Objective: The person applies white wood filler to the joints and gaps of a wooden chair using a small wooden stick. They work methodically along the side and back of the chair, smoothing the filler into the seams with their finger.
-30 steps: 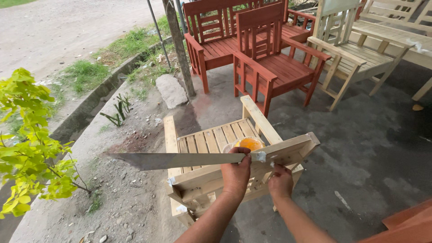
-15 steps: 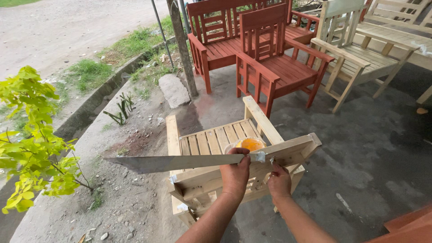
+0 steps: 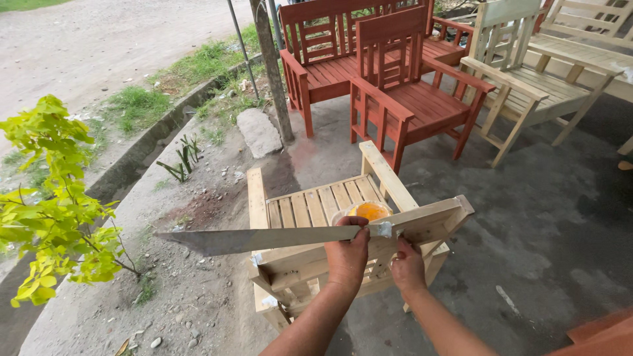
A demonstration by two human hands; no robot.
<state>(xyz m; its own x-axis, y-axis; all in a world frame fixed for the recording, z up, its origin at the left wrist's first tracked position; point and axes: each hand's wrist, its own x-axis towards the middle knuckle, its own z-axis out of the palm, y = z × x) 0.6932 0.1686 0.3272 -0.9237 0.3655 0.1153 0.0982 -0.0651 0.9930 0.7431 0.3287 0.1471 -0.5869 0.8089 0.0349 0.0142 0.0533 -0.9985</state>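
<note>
Left hand (image 3: 347,254) fingers clenched round a long grey metal blade (image 3: 264,238) near its taped end, blade flat, tapering to a point well left of the fingers. Right hand (image 3: 407,267) grips the back rail of an unpainted slatted wooden chair (image 3: 316,204). Orange-filled clear cup (image 3: 368,211) just above fingers, on seat.
</note>
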